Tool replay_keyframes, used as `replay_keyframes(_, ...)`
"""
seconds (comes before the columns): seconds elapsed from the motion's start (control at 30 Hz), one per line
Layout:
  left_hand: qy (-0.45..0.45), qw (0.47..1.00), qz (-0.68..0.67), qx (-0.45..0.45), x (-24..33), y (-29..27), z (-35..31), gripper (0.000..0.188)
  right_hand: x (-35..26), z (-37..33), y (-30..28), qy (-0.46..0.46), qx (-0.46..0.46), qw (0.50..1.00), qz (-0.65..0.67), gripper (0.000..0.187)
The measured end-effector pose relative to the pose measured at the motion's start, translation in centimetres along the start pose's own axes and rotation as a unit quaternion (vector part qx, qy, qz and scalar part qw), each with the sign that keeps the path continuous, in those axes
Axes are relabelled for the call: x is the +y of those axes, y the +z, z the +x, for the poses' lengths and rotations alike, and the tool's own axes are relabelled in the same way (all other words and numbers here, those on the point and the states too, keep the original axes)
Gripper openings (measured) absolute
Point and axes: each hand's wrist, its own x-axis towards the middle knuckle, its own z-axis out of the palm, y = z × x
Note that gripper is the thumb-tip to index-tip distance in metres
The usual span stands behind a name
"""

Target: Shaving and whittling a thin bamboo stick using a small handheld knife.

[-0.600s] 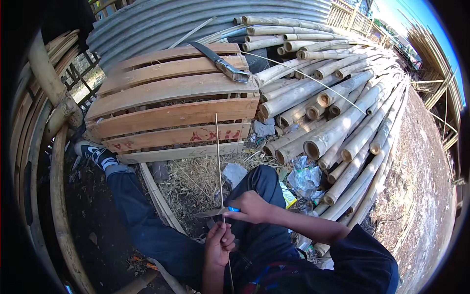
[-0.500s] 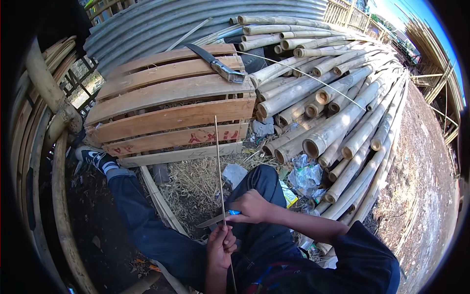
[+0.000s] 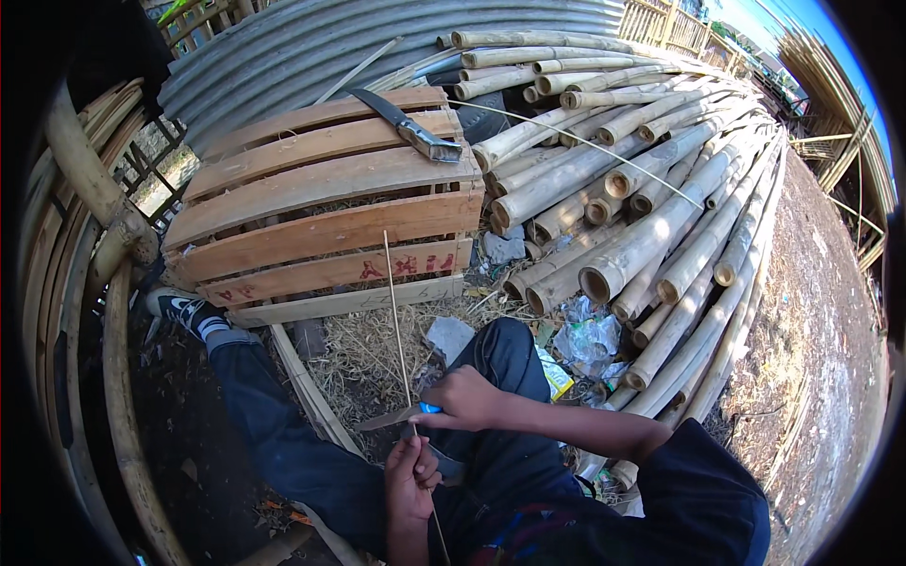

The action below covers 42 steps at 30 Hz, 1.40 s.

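Note:
A thin bamboo stick [image 3: 394, 302] rises from my lap, slightly tilted, its upper end in front of the crate. My left hand [image 3: 412, 478] pinches its lower part between thumb and fingers. Just above it, my right hand [image 3: 461, 398] is closed round the blue handle of a knife [image 3: 382, 420]. The blade points left and crosses the stick, with my right thumb close by the stick. Most of the handle is hidden in my fist. Both hands are over my legs.
Ahead stands a slatted wooden crate [image 3: 321, 226] with a large dark-handled blade [image 3: 406, 127] on top. Bamboo poles [image 3: 661, 226] are piled to the right, a thin strip [image 3: 604, 149] lying across them. Plastic litter [image 3: 587, 341] and straw [image 3: 363, 363] lie between. Bamboo posts [image 3: 127, 406] stand left.
The stick's upper end has swung left. Both hands have shifted slightly left, and the knife has moved left with my right hand, its blade still against the stick.

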Motion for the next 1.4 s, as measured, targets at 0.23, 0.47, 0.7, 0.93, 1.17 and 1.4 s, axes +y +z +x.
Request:
replay_keyframes(0.23, -0.01, 1.0, 0.015, -0.014, -1.0, 0.6, -0.8, 0.015, 4.4, 3.8, -2.5, 0.163, 0.166, 0.972, -0.031, 0.052)
replay_keyframes(0.47, 0.045, 0.998, -0.015, 0.028, 0.4, 0.1, -0.9, 0.013, -1.6, 0.9, 1.3, -0.029, -0.037, 0.999, 0.011, 0.05)
replay_keyframes(0.7, 0.055, 0.996, 0.057, 0.047, -0.4, 0.7, -2.4, 0.014, 3.2, 5.2, -1.1, 0.177, 0.133, 0.974, 0.052, 0.049)
replay_keyframes(0.93, 0.057, 0.997, 0.04, 0.038, 0.4, 0.8, -2.2, 0.015, -1.2, 1.7, 0.2, -0.021, -0.046, 0.997, 0.061, 0.045)
replay_keyframes(1.17, 0.037, 0.995, 0.077, 0.043, -0.4, 0.5, -3.3, 0.015, 2.7, 4.8, -1.5, 0.192, 0.085, 0.978, 0.014, 0.051)
replay_keyframes(1.4, -0.027, 0.998, 0.057, 0.012, -2.4, -0.3, -5.6, 0.017, 6.8, 8.0, -6.4, 0.242, 0.155, 0.956, -0.052, 0.053)
